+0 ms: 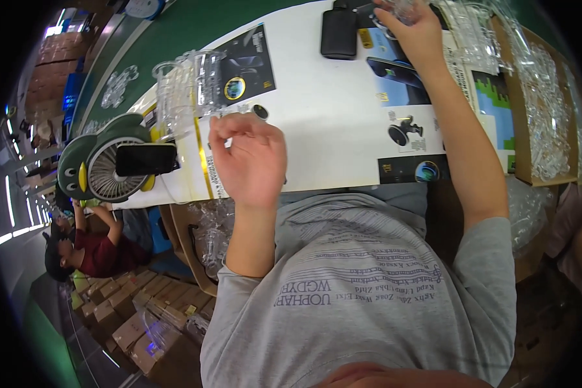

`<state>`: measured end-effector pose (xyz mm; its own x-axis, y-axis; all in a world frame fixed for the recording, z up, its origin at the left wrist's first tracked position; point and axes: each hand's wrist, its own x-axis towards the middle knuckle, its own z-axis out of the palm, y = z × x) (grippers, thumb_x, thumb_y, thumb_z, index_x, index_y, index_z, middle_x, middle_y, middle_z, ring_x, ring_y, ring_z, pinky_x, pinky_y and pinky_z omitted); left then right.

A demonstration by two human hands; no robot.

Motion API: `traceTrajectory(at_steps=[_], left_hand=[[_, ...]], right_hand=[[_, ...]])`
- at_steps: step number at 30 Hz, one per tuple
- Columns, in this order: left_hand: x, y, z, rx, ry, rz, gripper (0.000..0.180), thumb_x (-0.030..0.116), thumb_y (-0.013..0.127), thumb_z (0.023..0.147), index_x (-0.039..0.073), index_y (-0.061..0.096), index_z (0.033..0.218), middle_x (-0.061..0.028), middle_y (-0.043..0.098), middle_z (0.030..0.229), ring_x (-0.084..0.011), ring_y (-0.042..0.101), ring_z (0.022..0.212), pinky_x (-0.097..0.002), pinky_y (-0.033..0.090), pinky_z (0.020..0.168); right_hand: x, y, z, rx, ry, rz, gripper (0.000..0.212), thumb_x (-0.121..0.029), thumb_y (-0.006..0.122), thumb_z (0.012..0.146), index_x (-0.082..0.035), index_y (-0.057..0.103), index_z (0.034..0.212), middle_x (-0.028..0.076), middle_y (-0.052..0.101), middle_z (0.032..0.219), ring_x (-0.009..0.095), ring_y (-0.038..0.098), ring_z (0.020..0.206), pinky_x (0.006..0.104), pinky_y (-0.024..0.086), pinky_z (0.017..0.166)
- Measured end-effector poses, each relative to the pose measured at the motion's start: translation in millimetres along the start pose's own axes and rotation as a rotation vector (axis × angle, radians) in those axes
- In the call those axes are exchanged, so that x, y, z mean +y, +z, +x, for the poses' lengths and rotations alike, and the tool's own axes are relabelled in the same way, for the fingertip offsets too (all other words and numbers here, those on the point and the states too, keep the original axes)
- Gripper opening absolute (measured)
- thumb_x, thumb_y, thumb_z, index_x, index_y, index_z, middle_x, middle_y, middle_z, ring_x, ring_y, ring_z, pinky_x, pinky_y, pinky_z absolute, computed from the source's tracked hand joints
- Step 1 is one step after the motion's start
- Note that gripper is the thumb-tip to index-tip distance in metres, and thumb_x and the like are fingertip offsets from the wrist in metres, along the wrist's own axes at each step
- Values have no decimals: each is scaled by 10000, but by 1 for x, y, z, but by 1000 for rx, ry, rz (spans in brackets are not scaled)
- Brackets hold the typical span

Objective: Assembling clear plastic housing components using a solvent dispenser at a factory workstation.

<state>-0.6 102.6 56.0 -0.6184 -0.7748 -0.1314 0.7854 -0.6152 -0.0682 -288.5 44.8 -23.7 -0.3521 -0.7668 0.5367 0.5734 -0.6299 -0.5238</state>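
Note:
My right hand (415,35) reaches to the far side of the table, its fingers closed around a clear plastic piece (401,11) partly cut off by the top edge of the view. My left hand (251,158) hovers over the near part of a white printed sheet (323,123); its fingers are loosely curled and apart, with nothing seen in them. Beyond the left hand, clear moulded plastic parts (197,84) stand in a stack. A black flat rounded case (339,35) lies left of my right hand.
A green penguin-shaped fan (110,161) stands at the left with a black phone (147,159) before it. To the right, a cardboard box (527,129) holds many clear plastic parts, and more clear parts (469,32) lie beside it. Another person (97,252) works at the far left near stacked cartons (126,301).

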Motion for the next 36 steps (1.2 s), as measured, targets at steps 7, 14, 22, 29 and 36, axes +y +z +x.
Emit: traceTrajectory(at_steps=[7,14,22,29,36], left_hand=[[23,7,0,-117,113,-134,236,247,454,921,95,596,810,36,627,869,-69,570,924,-285,375,920],[32,11,11,-122,166,-105,224,207,448,925,73,592,817,-13,648,940,-119,577,941,-293,397,925],[33,11,23,-97,275,-107,178,181,469,917,58,577,850,-46,637,971,-147,572,937,-303,403,933],[44,-6,17,-63,297,-38,145,175,516,889,44,568,858,-46,622,957,-156,557,958,-311,400,920],[68,-9,-3,-101,363,-23,135,137,521,886,9,560,902,-60,623,921,-168,566,912,-323,407,895]], right_hand=[[-10,8,-5,234,230,-1234,369,-153,705,717,-50,574,1046,69,660,867,145,623,787,271,480,721],[-20,55,0,311,280,-1197,378,-135,700,723,47,582,1033,103,650,865,149,611,777,269,475,698],[-18,28,1,215,184,-1220,411,-158,702,715,-38,586,1090,113,651,946,207,618,855,301,468,774],[-13,-3,-4,132,189,-1433,490,-138,713,746,-40,517,1185,51,655,1022,124,610,922,265,458,847],[-21,20,1,152,273,-1401,527,-259,767,660,-138,560,1129,85,655,972,198,624,910,298,471,817]])
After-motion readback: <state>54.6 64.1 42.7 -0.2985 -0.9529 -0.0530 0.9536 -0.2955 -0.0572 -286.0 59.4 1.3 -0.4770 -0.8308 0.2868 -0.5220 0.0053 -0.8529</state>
